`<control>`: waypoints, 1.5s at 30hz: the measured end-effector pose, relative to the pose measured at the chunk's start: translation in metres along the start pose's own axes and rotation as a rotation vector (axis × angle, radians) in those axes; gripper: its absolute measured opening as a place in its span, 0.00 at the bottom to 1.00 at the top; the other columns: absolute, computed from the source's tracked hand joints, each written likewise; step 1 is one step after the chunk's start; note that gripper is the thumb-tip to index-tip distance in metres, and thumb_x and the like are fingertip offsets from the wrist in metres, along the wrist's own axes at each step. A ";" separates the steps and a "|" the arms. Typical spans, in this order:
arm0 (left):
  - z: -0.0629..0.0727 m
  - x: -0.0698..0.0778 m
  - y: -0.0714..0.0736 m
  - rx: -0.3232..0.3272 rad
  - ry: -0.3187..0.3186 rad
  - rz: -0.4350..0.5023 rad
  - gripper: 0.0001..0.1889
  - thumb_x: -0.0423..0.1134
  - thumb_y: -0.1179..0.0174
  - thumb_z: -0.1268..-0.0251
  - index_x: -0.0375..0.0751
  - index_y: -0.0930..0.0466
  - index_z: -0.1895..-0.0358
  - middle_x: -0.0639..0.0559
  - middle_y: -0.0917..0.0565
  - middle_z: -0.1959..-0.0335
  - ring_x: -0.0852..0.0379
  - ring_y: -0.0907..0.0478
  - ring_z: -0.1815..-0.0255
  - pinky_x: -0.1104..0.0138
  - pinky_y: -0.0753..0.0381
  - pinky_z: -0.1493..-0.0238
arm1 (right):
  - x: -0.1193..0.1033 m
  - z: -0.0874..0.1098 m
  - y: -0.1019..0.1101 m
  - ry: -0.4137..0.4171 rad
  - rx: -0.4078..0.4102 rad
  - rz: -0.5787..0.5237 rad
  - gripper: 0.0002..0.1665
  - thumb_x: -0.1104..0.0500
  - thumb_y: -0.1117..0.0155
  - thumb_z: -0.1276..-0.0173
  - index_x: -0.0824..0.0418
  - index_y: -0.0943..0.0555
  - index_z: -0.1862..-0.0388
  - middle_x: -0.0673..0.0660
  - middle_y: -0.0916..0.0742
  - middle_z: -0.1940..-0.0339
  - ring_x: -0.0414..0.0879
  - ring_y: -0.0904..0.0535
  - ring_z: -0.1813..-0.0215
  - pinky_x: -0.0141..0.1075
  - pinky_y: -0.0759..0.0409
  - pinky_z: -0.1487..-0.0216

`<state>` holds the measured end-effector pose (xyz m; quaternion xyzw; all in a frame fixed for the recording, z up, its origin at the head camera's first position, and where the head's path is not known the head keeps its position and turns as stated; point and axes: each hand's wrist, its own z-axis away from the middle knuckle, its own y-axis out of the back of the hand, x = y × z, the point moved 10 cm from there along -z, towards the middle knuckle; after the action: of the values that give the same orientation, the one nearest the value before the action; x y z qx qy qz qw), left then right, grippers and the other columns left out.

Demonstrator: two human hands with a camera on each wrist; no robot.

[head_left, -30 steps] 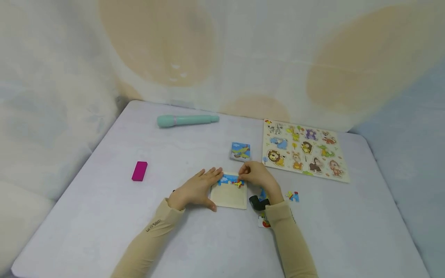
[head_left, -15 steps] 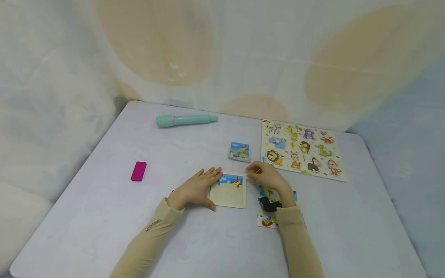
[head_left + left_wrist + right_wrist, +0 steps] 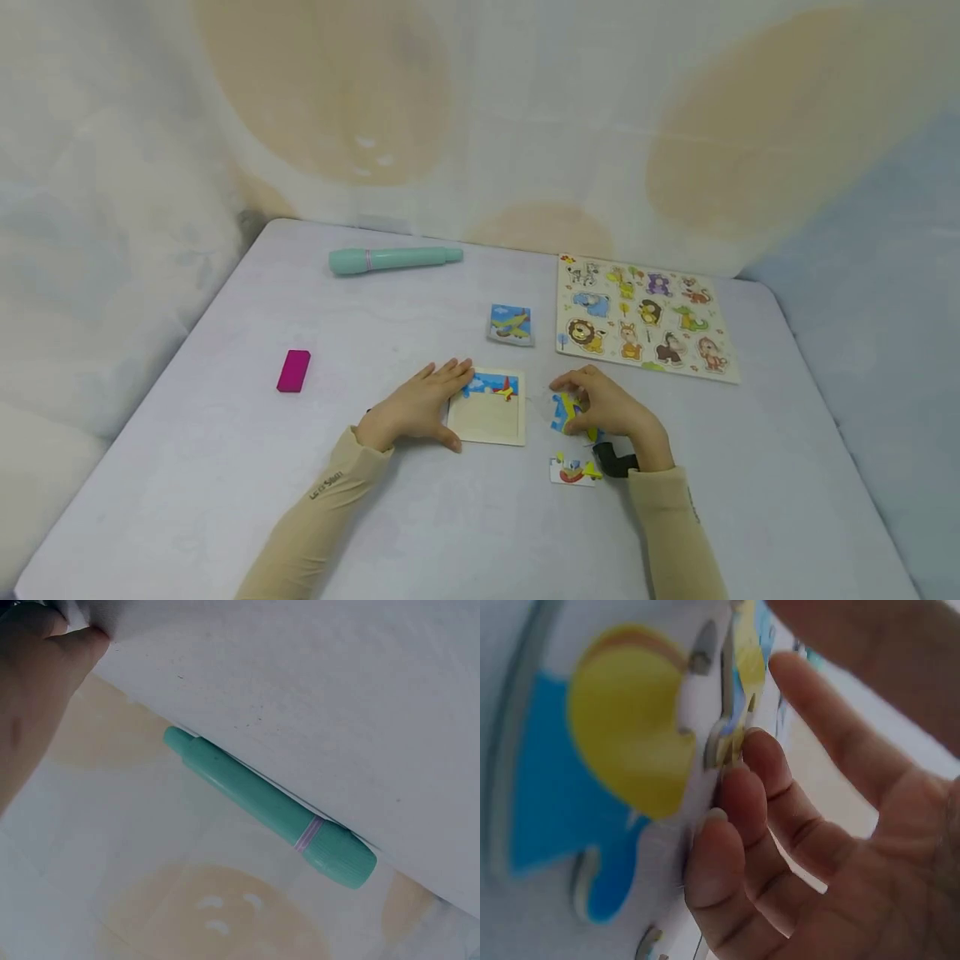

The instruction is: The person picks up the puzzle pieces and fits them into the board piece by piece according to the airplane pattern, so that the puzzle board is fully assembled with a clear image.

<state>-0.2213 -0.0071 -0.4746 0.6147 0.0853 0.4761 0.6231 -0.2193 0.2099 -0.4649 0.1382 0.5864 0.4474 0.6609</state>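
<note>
fingers of the right hand (image 3: 609, 404) curved, forefinger and thumb apart about a blue-and-yellow puzzle piece (image 3: 559, 414); cannot tell whether pinching it. fingers of the left hand (image 3: 420, 407) spread, nothing grasped.

underneath, a pale worktop (image 3: 450, 525). at far right, an animal board (image 3: 688, 368). just beside the left hand, touching it, a square puzzle frame (image 3: 487, 422), with a joined strip (image 3: 486, 383) along its far side. farther back, a teal toy microphone (image 3: 401, 258) and a plane picture tile (image 3: 511, 322); off to the left, a magenta block (image 3: 293, 371). smallest, right of the frame: the blue-and-yellow piece, partly hidden by the hand, and a red-and-white piece (image 3: 573, 473) nearer the body.

to do the pick-up well, probably best to pinch opposite edges, tip one side up first, and avoid dragging neighbouring pieces. brace the frame with the left hand, match the cut edge to the strip, then press down lightly.
</note>
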 end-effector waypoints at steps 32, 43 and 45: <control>0.000 0.000 0.000 0.000 0.002 -0.003 0.60 0.55 0.23 0.59 0.38 0.50 0.23 0.48 0.52 0.20 0.48 0.58 0.19 0.49 0.59 0.20 | 0.000 0.000 0.011 -0.063 0.112 0.182 0.12 0.57 0.26 0.43 0.58 0.19 0.63 0.62 0.26 0.51 0.53 0.29 0.54 0.46 0.25 0.56; -0.002 -0.004 -0.003 0.001 -0.001 -0.019 0.61 0.57 0.24 0.59 0.39 0.50 0.23 0.48 0.52 0.20 0.48 0.58 0.19 0.49 0.59 0.20 | 0.001 -0.001 0.009 -0.005 0.080 0.090 0.11 0.63 0.30 0.40 0.63 0.24 0.65 0.58 0.24 0.60 0.46 0.29 0.64 0.35 0.28 0.63; -0.002 -0.004 -0.002 0.001 0.000 -0.020 0.61 0.57 0.24 0.60 0.39 0.50 0.23 0.48 0.53 0.20 0.48 0.58 0.19 0.49 0.59 0.20 | 0.001 -0.001 0.011 0.026 0.100 0.080 0.09 0.65 0.31 0.40 0.63 0.24 0.66 0.57 0.24 0.61 0.46 0.30 0.65 0.34 0.29 0.65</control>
<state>-0.2240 -0.0080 -0.4794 0.6141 0.0917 0.4699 0.6275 -0.2246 0.2162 -0.4577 0.1885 0.6105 0.4453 0.6273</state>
